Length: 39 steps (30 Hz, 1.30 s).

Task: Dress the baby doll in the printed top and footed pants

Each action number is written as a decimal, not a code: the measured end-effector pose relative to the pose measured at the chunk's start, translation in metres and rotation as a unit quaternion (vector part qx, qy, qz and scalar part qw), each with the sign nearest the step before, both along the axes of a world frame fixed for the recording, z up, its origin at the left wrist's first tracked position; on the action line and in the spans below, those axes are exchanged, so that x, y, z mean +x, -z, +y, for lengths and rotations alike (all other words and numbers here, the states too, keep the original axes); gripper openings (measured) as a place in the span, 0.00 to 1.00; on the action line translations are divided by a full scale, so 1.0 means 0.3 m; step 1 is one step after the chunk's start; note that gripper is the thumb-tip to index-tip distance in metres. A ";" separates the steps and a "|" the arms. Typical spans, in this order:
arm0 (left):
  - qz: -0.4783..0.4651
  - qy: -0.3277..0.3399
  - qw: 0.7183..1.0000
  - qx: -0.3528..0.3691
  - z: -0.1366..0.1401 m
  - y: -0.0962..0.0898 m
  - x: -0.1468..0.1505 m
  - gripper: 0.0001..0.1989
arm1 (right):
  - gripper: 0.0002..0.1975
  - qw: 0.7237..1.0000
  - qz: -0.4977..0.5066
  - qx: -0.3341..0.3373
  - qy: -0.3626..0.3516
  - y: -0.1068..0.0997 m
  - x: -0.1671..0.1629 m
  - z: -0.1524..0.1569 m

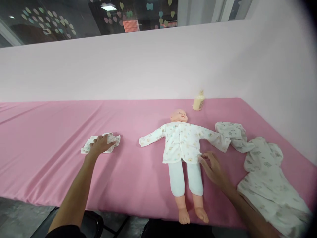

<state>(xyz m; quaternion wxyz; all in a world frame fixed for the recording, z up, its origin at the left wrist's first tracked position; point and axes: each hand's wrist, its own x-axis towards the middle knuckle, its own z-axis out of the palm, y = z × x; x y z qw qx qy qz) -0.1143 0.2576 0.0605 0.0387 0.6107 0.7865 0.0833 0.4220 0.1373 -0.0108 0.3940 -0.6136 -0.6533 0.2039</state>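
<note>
A baby doll (183, 205) lies on its back with its head turned to one side. It wears a white long-sleeved baby jacket (178, 142) with a small coloured print, and its legs are covered in plain white. My right hand (214, 170) is beside the doll's hip, thumb and fingers pinched at the lower side edge of the jacket. Far to the left, my left hand (100, 145) grips a small crumpled white printed cloth (86, 148) from above. What kind of garment or cloth it is cannot be told.
A pink sheet (133, 185) covers the table, which meets white walls at the back and right. A pale yellow pump bottle (198, 100) stands behind the doll's head. Printed white cloths (267, 178) lie rumpled to the right. A black chair (92, 223) is below the front edge.
</note>
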 end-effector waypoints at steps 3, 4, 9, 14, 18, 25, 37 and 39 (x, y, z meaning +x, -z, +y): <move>-0.017 0.027 0.999 -0.001 0.028 -0.033 -0.008 0.19 | 0.15 1.000 -0.003 0.009 -0.004 -0.014 -0.011 0.001; -0.019 0.038 0.999 0.012 0.034 -0.049 0.004 0.16 | 0.15 1.000 -0.002 0.012 -0.006 -0.018 -0.013 0.001; -0.063 0.110 0.990 0.059 0.036 -0.180 0.130 0.12 | 0.14 1.000 0.011 0.004 0.008 -0.041 0.000 0.005; -0.172 0.148 0.974 0.027 -0.063 -0.353 0.379 0.20 | 0.14 0.997 0.019 0.059 0.039 -0.161 -0.021 0.015; -0.307 0.325 0.893 -0.039 -0.160 -0.405 0.589 0.21 | 0.18 0.992 0.005 0.119 -0.032 -0.354 -0.126 0.014; -0.549 0.355 0.737 -0.173 -0.214 -0.304 0.804 0.21 | 0.08 0.978 0.062 0.004 -0.201 -0.474 -0.251 0.040; -0.606 0.340 0.698 -0.170 -0.259 -0.255 0.779 0.15 | 0.05 0.983 0.150 -0.009 -0.105 -0.448 -0.227 -0.030; -0.605 0.295 0.725 -0.145 -0.275 -0.260 0.782 0.13 | 0.03 0.986 0.133 0.064 -0.079 -0.461 -0.216 -0.045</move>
